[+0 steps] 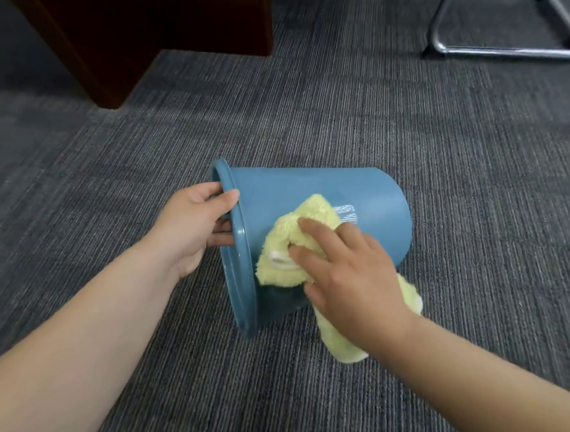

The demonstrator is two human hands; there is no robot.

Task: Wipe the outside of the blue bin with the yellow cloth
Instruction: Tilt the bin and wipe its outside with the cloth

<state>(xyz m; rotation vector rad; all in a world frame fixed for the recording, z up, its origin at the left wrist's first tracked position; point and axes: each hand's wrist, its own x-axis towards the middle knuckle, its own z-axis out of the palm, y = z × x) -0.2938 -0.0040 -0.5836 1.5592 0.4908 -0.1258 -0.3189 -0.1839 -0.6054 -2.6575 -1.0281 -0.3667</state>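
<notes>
The round blue plastic bin (309,195) is lying on its side on the grey ribbed carpet (403,119), mouth facing left. The fluffy yellow cloth (309,214) is resting against its near wall, with the right hand (348,272) pressing it there, fingers spread. The left hand (192,226) is gripping the bin's rim. A dark wooden cabinet (138,36) and a chrome chair frame (498,51) are standing farther off.

Both bare forearms reached forward from the lower corners of the view, the left from the lower left and the right from the lower right. The left hand (196,226) was curled closed in a grip, its thumb on top and its fingers (221,233) tucked out of sight beyond the knuckles. The right hand (348,272) lay palm down, back toward the camera, wrist slightly bent, fingers spread and pressing flat, pointing up and to the left.
</notes>
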